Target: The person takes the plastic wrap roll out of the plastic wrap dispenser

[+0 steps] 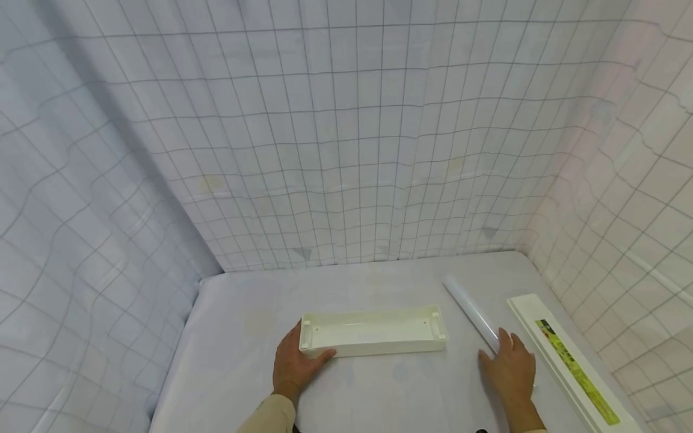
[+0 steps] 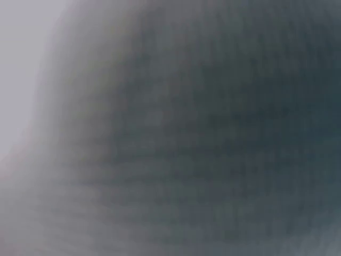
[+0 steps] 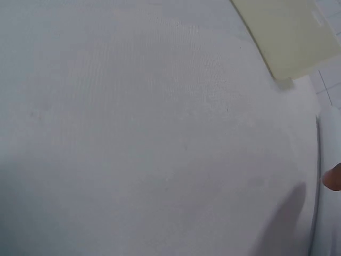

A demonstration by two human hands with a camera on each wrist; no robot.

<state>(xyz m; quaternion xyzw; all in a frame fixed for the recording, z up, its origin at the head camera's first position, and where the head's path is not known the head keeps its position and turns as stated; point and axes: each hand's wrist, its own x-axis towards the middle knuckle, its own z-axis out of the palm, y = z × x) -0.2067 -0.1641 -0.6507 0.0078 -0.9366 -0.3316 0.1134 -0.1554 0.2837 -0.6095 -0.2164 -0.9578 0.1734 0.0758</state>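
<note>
In the head view, my left hand [image 1: 292,364] grips the left end of a long cream plastic box [image 1: 373,347], its thumb along the front wall and its fingers at the left end. The box lies with its hollow side up. My right hand [image 1: 510,367] is over the lower part of a white roll [image 1: 471,307], which looks like wrapping film, with thumb and fingers spread. In the right wrist view a fingertip [image 3: 332,179] shows at the roll's edge. The hand hides part of the roll. The left wrist view is too blurred and dark to read.
A long white lid-like strip [image 1: 563,355] with a yellow-green label lies to the right of the roll. All stands on a white-covered table [image 1: 238,361]. Grid-patterned cloth [image 1: 357,150] hangs behind and at both sides.
</note>
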